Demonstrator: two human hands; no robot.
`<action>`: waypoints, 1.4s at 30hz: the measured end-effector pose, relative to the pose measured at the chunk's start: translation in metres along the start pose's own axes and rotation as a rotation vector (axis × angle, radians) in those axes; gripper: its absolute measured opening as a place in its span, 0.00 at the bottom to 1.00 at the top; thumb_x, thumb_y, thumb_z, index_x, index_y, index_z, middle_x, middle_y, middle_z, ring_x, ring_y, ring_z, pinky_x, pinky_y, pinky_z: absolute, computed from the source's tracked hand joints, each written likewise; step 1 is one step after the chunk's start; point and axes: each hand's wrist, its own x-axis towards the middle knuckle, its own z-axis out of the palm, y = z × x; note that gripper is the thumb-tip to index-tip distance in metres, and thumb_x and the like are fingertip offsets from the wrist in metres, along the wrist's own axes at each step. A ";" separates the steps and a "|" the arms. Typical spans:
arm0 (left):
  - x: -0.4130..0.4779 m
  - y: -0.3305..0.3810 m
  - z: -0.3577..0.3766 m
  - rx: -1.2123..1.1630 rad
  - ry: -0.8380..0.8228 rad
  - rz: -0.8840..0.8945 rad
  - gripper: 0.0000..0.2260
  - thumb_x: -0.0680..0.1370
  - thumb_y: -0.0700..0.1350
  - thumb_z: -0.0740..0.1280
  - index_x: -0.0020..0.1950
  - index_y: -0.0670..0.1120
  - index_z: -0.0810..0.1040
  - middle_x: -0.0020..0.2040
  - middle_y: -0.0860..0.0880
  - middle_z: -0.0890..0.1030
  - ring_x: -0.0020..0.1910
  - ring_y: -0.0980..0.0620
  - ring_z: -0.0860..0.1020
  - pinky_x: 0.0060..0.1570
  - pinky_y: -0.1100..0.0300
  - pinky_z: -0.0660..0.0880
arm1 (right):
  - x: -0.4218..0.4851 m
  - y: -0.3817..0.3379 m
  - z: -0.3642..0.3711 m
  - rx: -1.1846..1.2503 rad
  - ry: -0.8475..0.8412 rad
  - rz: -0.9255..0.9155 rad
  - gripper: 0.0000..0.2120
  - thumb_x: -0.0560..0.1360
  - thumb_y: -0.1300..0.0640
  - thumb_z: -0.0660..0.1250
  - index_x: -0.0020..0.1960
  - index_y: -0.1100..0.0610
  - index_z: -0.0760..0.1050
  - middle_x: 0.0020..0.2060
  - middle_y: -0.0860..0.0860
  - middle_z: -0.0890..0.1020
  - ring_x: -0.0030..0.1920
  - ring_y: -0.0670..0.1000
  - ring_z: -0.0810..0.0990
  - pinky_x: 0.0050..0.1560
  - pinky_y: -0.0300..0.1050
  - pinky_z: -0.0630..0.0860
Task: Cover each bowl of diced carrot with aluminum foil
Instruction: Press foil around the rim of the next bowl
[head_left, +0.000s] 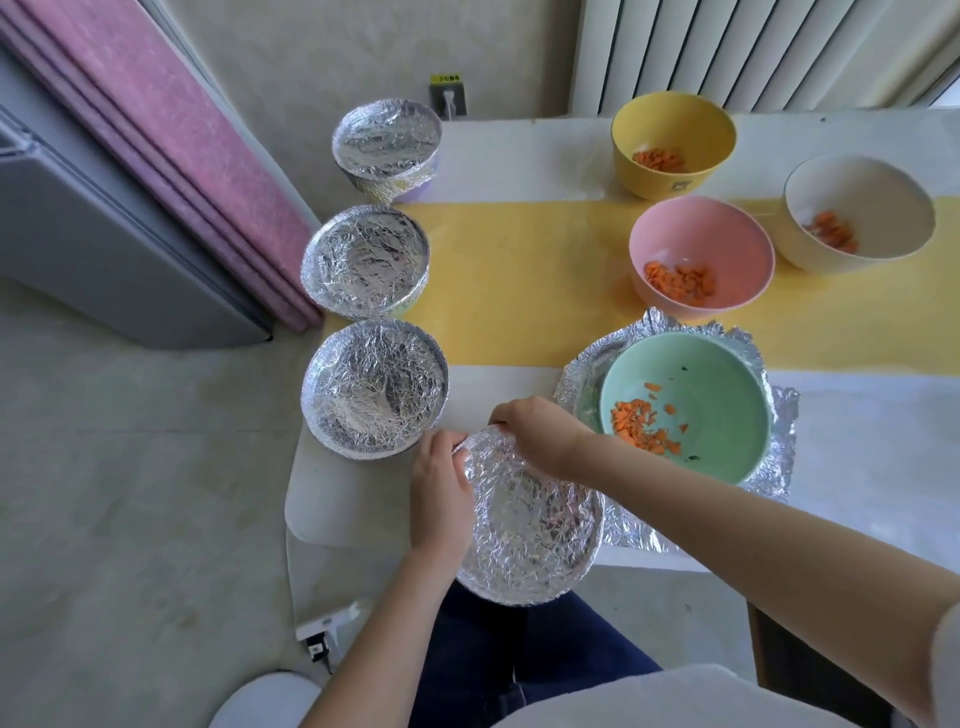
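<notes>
A foil-covered bowl (530, 525) sits at the table's near edge. My left hand (441, 483) curls round its left rim, and my right hand (540, 434) pinches the foil at its far rim. Three more foil-covered bowls line the table's left side: the near one (374, 387), the middle one (366, 260) and the far one (387, 143). A green bowl (691, 410) with diced carrot stands uncovered on a loose foil sheet (774, 457). The pink bowl (701, 254), yellow bowl (672, 143) and white bowl (857, 213) hold carrot and are uncovered.
The table (857, 467) has a yellow runner (519, 270) across its middle. A pink folded panel (171, 156) and a grey appliance (104, 249) stand to the left. A power strip (324, 631) lies on the floor near my legs.
</notes>
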 end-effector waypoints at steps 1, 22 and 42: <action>-0.001 0.001 0.001 -0.002 0.014 0.005 0.04 0.78 0.35 0.61 0.47 0.39 0.75 0.48 0.45 0.75 0.44 0.48 0.73 0.41 0.62 0.66 | -0.001 0.001 -0.001 0.006 0.004 0.000 0.21 0.74 0.73 0.54 0.61 0.60 0.74 0.52 0.58 0.81 0.49 0.58 0.79 0.49 0.50 0.75; -0.016 0.010 0.006 0.032 0.147 0.186 0.05 0.75 0.32 0.63 0.46 0.38 0.77 0.43 0.44 0.76 0.47 0.52 0.68 0.48 0.60 0.65 | -0.020 0.003 -0.011 0.000 -0.155 -0.112 0.30 0.71 0.75 0.51 0.71 0.59 0.65 0.62 0.59 0.75 0.60 0.57 0.74 0.57 0.47 0.69; -0.017 0.011 -0.006 0.027 0.125 0.241 0.07 0.77 0.37 0.60 0.49 0.40 0.77 0.44 0.46 0.76 0.47 0.52 0.68 0.49 0.59 0.67 | -0.030 0.002 -0.006 -0.110 -0.003 -0.210 0.25 0.74 0.72 0.54 0.69 0.58 0.66 0.61 0.54 0.77 0.56 0.57 0.77 0.53 0.55 0.75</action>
